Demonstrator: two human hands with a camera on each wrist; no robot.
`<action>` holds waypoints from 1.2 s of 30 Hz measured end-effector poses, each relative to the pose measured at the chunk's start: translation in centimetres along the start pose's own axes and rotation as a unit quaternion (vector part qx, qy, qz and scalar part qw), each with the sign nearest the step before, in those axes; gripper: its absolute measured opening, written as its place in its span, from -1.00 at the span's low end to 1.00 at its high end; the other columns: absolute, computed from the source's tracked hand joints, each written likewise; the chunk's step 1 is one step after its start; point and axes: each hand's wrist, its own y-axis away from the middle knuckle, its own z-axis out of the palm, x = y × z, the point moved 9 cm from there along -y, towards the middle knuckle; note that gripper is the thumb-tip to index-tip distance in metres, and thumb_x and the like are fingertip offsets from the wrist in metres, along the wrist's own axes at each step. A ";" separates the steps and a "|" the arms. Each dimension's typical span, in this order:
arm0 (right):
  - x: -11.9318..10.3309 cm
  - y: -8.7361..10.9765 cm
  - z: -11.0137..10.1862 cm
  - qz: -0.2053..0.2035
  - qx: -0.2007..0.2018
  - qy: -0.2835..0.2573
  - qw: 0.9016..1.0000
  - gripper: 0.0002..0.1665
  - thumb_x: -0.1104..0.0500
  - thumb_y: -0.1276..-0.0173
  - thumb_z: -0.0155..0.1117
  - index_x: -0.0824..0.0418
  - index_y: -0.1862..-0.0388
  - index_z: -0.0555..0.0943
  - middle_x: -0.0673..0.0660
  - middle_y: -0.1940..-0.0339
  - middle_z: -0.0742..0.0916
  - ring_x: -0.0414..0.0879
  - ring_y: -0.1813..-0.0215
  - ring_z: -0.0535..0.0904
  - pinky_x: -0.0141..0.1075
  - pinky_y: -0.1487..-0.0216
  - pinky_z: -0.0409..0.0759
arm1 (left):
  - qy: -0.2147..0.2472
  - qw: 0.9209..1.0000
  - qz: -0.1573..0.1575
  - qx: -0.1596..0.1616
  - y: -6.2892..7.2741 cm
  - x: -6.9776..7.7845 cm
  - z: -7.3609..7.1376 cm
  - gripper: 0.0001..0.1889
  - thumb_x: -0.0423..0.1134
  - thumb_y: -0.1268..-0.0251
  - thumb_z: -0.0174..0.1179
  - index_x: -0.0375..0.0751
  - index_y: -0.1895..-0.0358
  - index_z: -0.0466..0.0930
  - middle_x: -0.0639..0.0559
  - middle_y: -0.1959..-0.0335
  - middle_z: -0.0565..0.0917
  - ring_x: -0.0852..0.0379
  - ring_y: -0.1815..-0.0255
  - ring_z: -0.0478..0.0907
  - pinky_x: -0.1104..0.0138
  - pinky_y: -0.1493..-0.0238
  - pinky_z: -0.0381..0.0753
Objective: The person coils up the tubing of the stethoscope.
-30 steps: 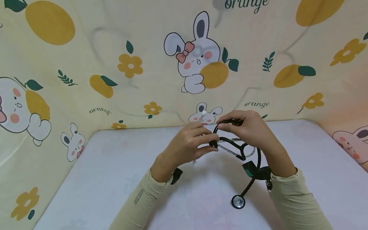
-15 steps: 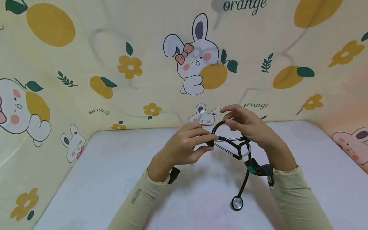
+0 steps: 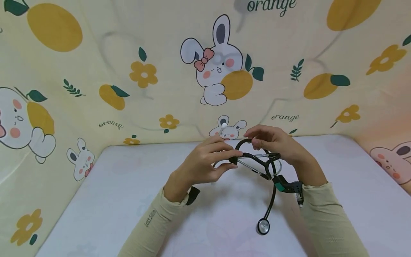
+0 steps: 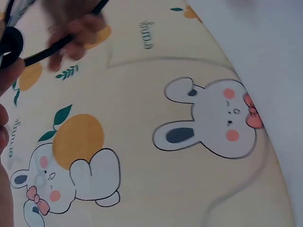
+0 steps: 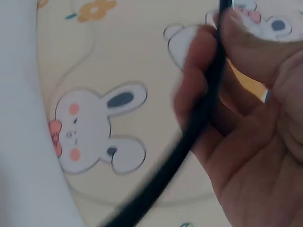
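A stethoscope (image 3: 267, 164) with black tubing and metal ear tubes is held up above the table in the head view. My left hand (image 3: 207, 159) pinches its folded tubes between thumb and fingers. A white eartip (image 3: 224, 125) pokes out above that hand. My right hand (image 3: 273, 142) holds the looped tubing at the upper right. In the right wrist view the black tube (image 5: 189, 127) passes between the thumb and the curled fingers. The round chestpiece (image 3: 263, 226) hangs below on its tube. The left wrist view catches only part of the stethoscope, and the right hand there is blurred.
A white table (image 3: 112, 200) lies under the hands. Behind and beside it stands a cream backdrop (image 3: 176, 71) printed with rabbits, oranges and flowers. A black wrist mount (image 3: 289, 186) sits at the right cuff, near the hanging tube.
My right hand's fingers lifted from the tubing loop, then came down on it again. The chestpiece has swung slightly left. My left hand keeps its hold, shifting a little left.
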 end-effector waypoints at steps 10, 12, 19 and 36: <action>-3.3 -1.3 2.7 -0.039 0.080 0.110 0.990 -0.75 0.36 -0.39 0.26 0.30 -0.03 0.64 0.17 0.15 0.74 -0.12 0.16 0.63 -0.35 0.12 0.59 | 0.024 0.994 -0.040 0.097 0.1 -0.8 -2.3 -0.60 -0.29 0.03 0.56 -0.33 0.06 0.75 -0.07 0.23 0.79 0.06 0.18 0.55 0.33 0.15 0.57; -3.6 -1.5 3.6 -0.032 0.087 0.160 0.983 -0.81 0.32 -0.37 0.29 0.25 0.06 0.68 0.13 0.25 0.76 -0.12 0.22 0.63 -0.31 0.17 0.55 | 0.007 0.991 -0.056 0.119 0.2 -1.1 -2.9 -0.60 -0.31 0.04 0.55 -0.34 0.06 0.75 -0.07 0.26 0.78 0.06 0.22 0.52 0.34 0.23 0.55; -3.0 -2.1 4.8 0.030 0.080 0.195 0.977 -0.87 0.19 -0.41 0.30 0.09 0.10 0.69 0.05 0.47 0.69 -0.11 0.41 0.57 -0.26 0.36 0.52 | -0.068 0.981 -0.126 0.132 0.9 -2.7 -4.4 -0.63 -0.30 -0.04 0.51 -0.31 0.03 0.75 -0.07 0.32 0.72 0.06 0.24 0.50 0.36 0.33 0.50; -4.9 -1.8 5.6 0.025 0.100 0.217 0.971 -0.65 0.16 -0.44 0.27 0.10 -0.18 0.65 0.05 0.21 0.65 -0.12 0.36 0.45 -0.34 0.39 0.45 | -0.179 0.956 -0.200 0.119 1.8 -4.7 -5.7 -0.65 -0.19 -0.14 0.44 -0.21 -0.01 0.75 -0.09 0.14 0.73 0.01 0.21 0.46 0.31 0.28 0.45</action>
